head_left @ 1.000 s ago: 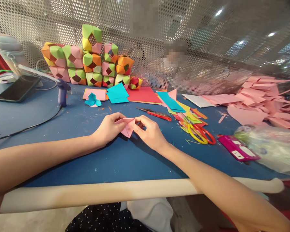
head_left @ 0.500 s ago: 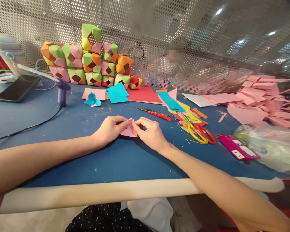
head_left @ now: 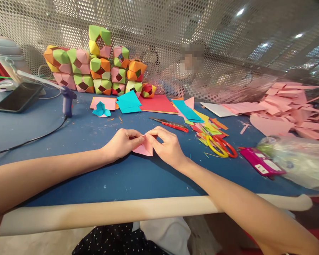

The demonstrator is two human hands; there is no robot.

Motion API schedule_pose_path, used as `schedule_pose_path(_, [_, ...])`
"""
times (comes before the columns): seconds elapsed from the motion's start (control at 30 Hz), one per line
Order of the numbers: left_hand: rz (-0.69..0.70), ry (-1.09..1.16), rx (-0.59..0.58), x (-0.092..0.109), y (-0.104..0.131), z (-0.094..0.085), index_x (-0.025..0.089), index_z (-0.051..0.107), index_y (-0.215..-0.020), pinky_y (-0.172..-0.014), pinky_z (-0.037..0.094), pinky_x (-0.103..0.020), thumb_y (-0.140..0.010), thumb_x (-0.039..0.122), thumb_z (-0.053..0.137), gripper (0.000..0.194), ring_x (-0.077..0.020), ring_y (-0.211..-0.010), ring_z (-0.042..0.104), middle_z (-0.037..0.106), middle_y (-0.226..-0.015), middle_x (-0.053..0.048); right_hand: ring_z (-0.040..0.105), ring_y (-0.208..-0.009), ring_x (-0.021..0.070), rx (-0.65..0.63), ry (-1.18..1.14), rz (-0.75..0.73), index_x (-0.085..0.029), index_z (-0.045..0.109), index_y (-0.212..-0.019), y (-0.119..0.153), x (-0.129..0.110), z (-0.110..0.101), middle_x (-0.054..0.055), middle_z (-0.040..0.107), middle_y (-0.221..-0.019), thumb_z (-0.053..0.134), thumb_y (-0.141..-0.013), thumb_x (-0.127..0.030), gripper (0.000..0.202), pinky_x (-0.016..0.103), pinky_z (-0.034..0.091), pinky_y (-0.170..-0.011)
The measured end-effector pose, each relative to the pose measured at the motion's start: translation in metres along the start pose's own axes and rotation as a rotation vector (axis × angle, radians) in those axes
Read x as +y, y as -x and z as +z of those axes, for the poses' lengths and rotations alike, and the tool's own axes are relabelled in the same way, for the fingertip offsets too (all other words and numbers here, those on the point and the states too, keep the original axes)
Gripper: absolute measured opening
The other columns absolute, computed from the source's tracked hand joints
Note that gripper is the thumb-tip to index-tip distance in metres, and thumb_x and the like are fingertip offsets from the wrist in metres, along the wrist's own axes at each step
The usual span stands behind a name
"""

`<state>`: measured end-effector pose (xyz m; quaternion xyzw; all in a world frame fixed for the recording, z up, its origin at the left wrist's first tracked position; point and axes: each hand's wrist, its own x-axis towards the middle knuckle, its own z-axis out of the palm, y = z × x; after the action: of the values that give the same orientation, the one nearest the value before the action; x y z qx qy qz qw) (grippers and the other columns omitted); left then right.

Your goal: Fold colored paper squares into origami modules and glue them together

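Observation:
A small folded piece of pink paper [head_left: 145, 148] is held above the blue table, between both hands. My left hand [head_left: 123, 143] pinches its upper left part between thumb and fingers. On the other side, my right hand [head_left: 166, 144] grips the paper's upper right edge, its fingertips touching those of the left. The lower part of the paper hangs free below the fingers. A red-handled cutter [head_left: 174, 125] lies just behind my right hand. Farther back to the left sits a folded blue paper piece [head_left: 101, 109], near a blue sheet stack [head_left: 129, 102].
Colourful folded-paper balls [head_left: 101, 67] are stacked at the back. A glue gun [head_left: 67, 101] stands at left, its cable crossing the table [head_left: 95, 184]. Scissors [head_left: 218, 145], a magenta packet [head_left: 262, 162], a plastic bag [head_left: 300, 163] and pink strips [head_left: 284, 109] lie at right.
The pink paper has turned slightly between the fingers, and more of its lower part shows. My right hand's fingers have shifted a little to the left over its top edge.

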<state>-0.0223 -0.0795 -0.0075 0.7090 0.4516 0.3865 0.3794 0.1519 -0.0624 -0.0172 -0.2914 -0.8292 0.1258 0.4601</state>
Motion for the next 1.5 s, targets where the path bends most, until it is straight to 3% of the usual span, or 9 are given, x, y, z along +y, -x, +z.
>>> schedule_pose_path(0.37, [-0.013,-0.006,-0.069,0.002,0.005,0.004,0.014,0.059,-0.069,-0.051,0.036,-0.019,-0.075,0.028,0.053,0.016,-0.0090,-0.055,0.045,0.053,-0.059,0.003,0.055,-0.067,0.0141,-0.043,0.066,-0.122,-0.020,0.056,-0.076,0.002,-0.008,-0.001,0.003,0.058,-0.072,0.048,-0.086,-0.018,0.012,0.029,0.046,-0.064])
schedule_pose_path(0.5, [-0.035,-0.004,0.121,0.004,0.003,0.003,0.014,0.058,-0.070,-0.049,0.034,-0.020,-0.076,0.031,0.052,0.018,-0.0089,-0.054,0.043,0.052,-0.060,0.002,0.055,-0.072,0.0143,-0.036,0.048,-0.015,-0.019,0.057,-0.090,0.001,-0.006,0.000,0.004,0.057,-0.082,0.051,-0.086,-0.025,0.008,0.028,0.046,-0.066])
schedule_pose_path(0.6, [-0.054,0.012,0.230,0.002,-0.001,0.001,0.015,0.055,-0.069,-0.053,0.036,-0.021,-0.076,0.027,0.050,0.015,-0.0095,-0.057,0.045,0.053,-0.062,0.002,0.052,-0.066,0.0134,0.002,0.091,0.047,-0.019,0.056,-0.079,0.000,-0.003,0.001,0.002,0.056,-0.073,0.050,-0.087,-0.025,0.012,0.027,0.044,-0.062])
schedule_pose_path(0.7, [-0.057,0.013,0.200,-0.001,-0.003,0.001,0.015,0.054,-0.071,-0.056,0.038,-0.021,-0.071,0.019,0.051,0.005,-0.0100,-0.061,0.048,0.054,-0.065,0.002,0.051,-0.061,0.0125,0.023,0.123,0.044,-0.019,0.054,-0.069,-0.001,0.001,0.001,0.000,0.055,-0.065,0.050,-0.087,-0.022,0.019,0.027,0.041,-0.061])
schedule_pose_path(0.87, [-0.065,0.010,0.139,-0.003,-0.003,0.001,0.016,0.053,-0.073,-0.054,0.036,-0.021,-0.069,0.020,0.053,0.006,-0.0096,-0.061,0.046,0.053,-0.066,0.003,0.053,-0.063,0.0126,0.013,0.102,0.042,-0.019,0.058,-0.072,0.000,0.003,0.002,0.001,0.057,-0.067,0.051,-0.087,-0.024,0.018,0.026,0.042,-0.062])
schedule_pose_path(1.33, [-0.079,-0.053,0.240,-0.001,-0.003,0.000,0.017,0.049,-0.067,-0.051,0.031,-0.022,-0.067,0.018,0.052,0.004,-0.0092,-0.056,0.040,0.047,-0.061,0.004,0.050,-0.062,0.0126,-0.010,0.041,0.070,-0.018,0.057,-0.071,0.000,0.002,0.001,0.001,0.055,-0.067,0.050,-0.088,-0.029,0.021,0.026,0.041,-0.061])
schedule_pose_path(1.5, [-0.079,-0.026,0.193,-0.001,-0.003,0.000,0.017,0.048,-0.067,-0.053,0.034,-0.023,-0.067,0.017,0.052,0.004,-0.0101,-0.057,0.045,0.050,-0.061,0.004,0.048,-0.059,0.0125,0.012,0.064,0.058,-0.018,0.054,-0.066,-0.002,0.004,-0.001,0.000,0.052,-0.063,0.047,-0.088,-0.026,0.025,0.027,0.039,-0.059])
